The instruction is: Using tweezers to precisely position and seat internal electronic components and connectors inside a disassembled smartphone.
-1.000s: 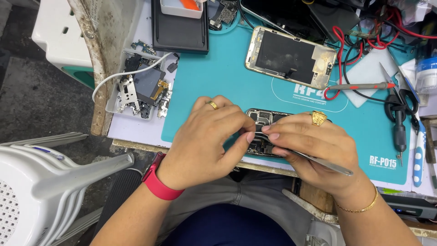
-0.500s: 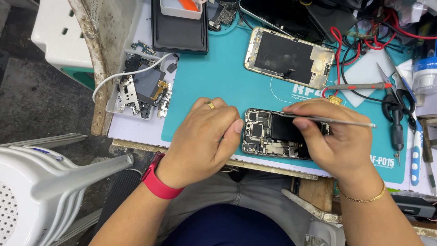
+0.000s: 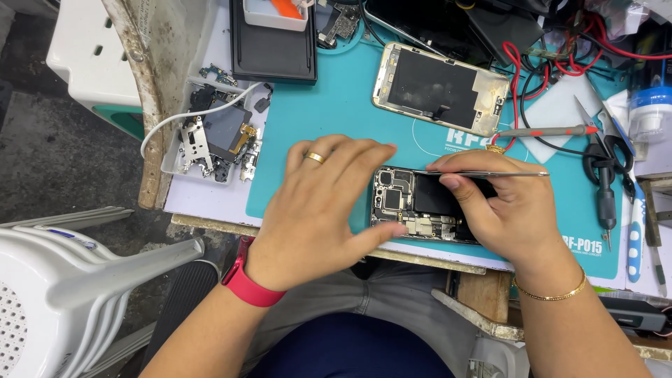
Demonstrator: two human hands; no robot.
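Tweezers (image 3: 490, 173) sit pinched in the right hand (image 3: 507, 210), thumb and forefinger clenched on the thin metal shaft near its middle, tips pointing left over the opened phone (image 3: 420, 203). That phone lies flat on the teal mat (image 3: 336, 119) at the near edge of the counter (image 3: 210, 203), just under both hands. Left of the grip, the left hand (image 3: 322, 210) lies flat with fingers spread and grasps nothing; its thumb tip presses the phone's near edge to steady it. Beyond the grip, farther up the mat, a second phone frame (image 3: 441, 87) lies face up, well apart, and right of it a red-tipped probe (image 3: 546, 131).

By my judgement the opened phone is light and stiff but fragile inside: bare boards and connectors would scratch or tear easily. It is best held by its metal rim, never by the exposed parts. The tweezers are slim and slippery, so a hold near mid-shaft gives control.
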